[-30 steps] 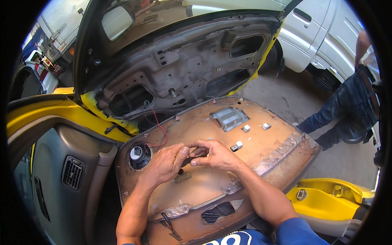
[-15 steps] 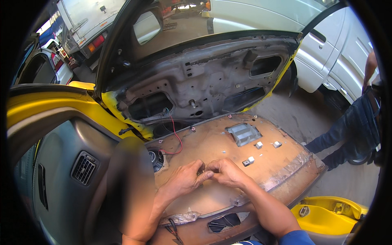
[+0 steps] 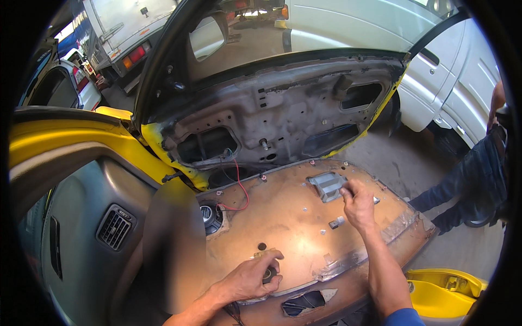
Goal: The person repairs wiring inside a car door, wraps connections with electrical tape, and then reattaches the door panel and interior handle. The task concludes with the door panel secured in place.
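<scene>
A brown door trim panel (image 3: 293, 190) lies flat in front of me. My left hand (image 3: 251, 277) is low over its near edge, thumb and fingers curved apart around a dark round spot (image 3: 267, 274) that I cannot make out clearly. My right hand (image 3: 359, 206) is farther off at the panel's right side, fingers bent together beside a grey plastic tray-like piece (image 3: 328, 186). Whatever those fingertips hold is hidden. A small white and grey block (image 3: 337, 221) lies just left of this hand; another white block (image 3: 376, 200) shows partly behind it.
Behind the panel stands the stripped yellow car door (image 3: 255, 114), wide open. A red wire (image 3: 243, 187) runs from it to a speaker (image 3: 210, 216) in the panel. At the left is the dashboard (image 3: 136, 187). A person in dark trousers (image 3: 462, 176) stands at the right, near a white vehicle (image 3: 435, 70).
My hands, together over the panel's middle before, have parted. The left came down toward the near edge; the right reached out to the far right beside the tray-like piece. The view shifted slightly.
</scene>
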`<state>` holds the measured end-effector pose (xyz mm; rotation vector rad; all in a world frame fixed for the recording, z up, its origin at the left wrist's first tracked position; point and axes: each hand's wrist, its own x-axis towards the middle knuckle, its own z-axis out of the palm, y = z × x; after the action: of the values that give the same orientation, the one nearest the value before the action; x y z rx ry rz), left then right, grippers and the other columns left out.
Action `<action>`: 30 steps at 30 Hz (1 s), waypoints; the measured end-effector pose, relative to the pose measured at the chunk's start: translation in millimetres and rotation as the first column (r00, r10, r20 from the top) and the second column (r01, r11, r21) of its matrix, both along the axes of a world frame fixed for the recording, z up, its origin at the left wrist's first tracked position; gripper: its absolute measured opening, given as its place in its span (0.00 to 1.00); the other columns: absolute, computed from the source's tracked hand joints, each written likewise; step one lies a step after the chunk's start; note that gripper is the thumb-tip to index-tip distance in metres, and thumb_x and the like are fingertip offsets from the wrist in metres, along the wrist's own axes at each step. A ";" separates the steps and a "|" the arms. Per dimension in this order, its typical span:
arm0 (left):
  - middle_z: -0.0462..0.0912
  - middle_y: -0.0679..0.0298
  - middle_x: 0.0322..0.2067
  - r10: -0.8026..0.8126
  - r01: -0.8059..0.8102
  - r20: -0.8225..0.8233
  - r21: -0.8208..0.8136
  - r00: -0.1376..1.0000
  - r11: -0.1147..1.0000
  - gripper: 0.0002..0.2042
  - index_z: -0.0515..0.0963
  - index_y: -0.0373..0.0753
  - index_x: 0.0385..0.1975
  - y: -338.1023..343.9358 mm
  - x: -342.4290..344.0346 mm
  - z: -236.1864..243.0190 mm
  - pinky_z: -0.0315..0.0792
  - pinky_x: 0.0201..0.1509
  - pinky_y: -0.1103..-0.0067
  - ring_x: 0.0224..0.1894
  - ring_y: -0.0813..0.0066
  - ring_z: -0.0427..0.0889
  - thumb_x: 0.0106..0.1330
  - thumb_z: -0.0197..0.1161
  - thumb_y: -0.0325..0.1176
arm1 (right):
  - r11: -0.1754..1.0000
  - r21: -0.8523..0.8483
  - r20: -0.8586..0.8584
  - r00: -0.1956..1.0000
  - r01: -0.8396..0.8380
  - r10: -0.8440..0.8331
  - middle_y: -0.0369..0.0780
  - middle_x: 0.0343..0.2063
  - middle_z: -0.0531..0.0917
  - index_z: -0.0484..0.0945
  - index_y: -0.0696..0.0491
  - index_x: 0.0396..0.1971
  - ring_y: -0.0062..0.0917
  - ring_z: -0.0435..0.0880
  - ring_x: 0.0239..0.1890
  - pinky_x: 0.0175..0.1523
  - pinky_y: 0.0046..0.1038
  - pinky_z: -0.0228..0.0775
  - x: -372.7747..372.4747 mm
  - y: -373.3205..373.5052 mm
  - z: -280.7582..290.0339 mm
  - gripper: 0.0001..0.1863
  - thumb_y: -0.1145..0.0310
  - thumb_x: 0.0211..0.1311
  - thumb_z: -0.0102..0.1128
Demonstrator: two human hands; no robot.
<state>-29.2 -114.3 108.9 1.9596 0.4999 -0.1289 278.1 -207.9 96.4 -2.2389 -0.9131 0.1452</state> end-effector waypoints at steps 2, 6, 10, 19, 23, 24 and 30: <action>0.83 0.55 0.42 -0.251 0.233 0.122 0.143 0.960 0.962 0.18 0.74 0.35 0.56 -16.7 5.7 -7.1 0.72 0.63 0.62 0.51 0.55 0.84 0.74 0.64 0.39 | 0.972 0.118 -0.130 0.968 -0.202 0.217 0.43 0.34 0.86 0.83 0.60 0.40 0.35 0.85 0.39 0.47 0.35 0.75 10.0 9.0 -1.2 0.08 0.73 0.64 0.67; 0.80 0.57 0.47 -0.470 0.329 0.230 0.463 0.852 0.823 0.18 0.75 0.38 0.55 -32.8 27.8 -40.7 0.67 0.68 0.64 0.59 0.61 0.80 0.75 0.62 0.43 | 0.867 0.327 -0.232 0.857 -0.376 0.460 0.42 0.36 0.87 0.83 0.60 0.47 0.26 0.84 0.40 0.48 0.31 0.75 -3.4 61.4 -17.7 0.13 0.69 0.68 0.68; 0.82 0.58 0.50 -0.410 0.260 0.309 0.427 0.858 0.866 0.16 0.78 0.38 0.51 -11.3 32.6 -43.0 0.67 0.69 0.64 0.59 0.61 0.80 0.73 0.65 0.42 | 0.878 0.391 -0.461 0.766 -0.277 0.447 0.37 0.37 0.86 0.82 0.61 0.50 0.20 0.80 0.41 0.49 0.27 0.73 -13.2 111.1 -40.1 0.13 0.69 0.72 0.65; 0.89 0.48 0.48 0.765 -0.875 0.486 -0.002 0.423 0.484 0.17 0.80 0.25 0.54 190.8 103.5 -85.1 0.80 0.56 0.73 0.49 0.64 0.89 0.71 0.66 0.30 | 0.807 0.271 -0.271 0.763 -0.524 0.586 0.49 0.38 0.88 0.81 0.62 0.53 0.30 0.85 0.42 0.50 0.34 0.75 -28.3 178.3 -43.0 0.14 0.72 0.72 0.61; 0.89 0.49 0.48 0.801 -0.757 0.488 -0.358 0.347 0.547 0.17 0.77 0.23 0.57 201.9 115.6 -110.7 0.80 0.54 0.78 0.47 0.69 0.89 0.73 0.65 0.26 | 0.760 0.112 -0.168 0.742 -0.640 0.649 0.53 0.43 0.88 0.80 0.65 0.51 0.36 0.87 0.48 0.56 0.38 0.75 -27.2 215.0 -22.0 0.15 0.71 0.70 0.62; 0.89 0.51 0.46 0.807 -0.707 0.469 -0.428 0.360 0.564 0.17 0.76 0.23 0.58 200.6 115.3 -112.8 0.80 0.52 0.80 0.45 0.72 0.89 0.73 0.64 0.24 | 0.774 0.063 -0.257 0.739 -0.630 0.623 0.52 0.44 0.88 0.80 0.65 0.50 0.36 0.87 0.49 0.57 0.38 0.76 -27.1 224.2 -19.4 0.15 0.71 0.70 0.63; 0.88 0.55 0.46 0.872 -0.599 0.388 -0.635 0.299 0.488 0.16 0.74 0.26 0.59 196.1 112.1 -116.5 0.79 0.52 0.81 0.44 0.74 0.87 0.74 0.63 0.22 | 0.688 0.039 -0.321 0.643 -0.725 0.696 0.52 0.43 0.89 0.83 0.60 0.53 0.38 0.89 0.40 0.47 0.37 0.82 -32.7 261.3 -25.1 0.16 0.72 0.69 0.62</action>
<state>82.8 81.8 -7.5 1.0463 0.7840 1.0424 245.4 53.3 71.3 -1.7207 -1.5857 0.9007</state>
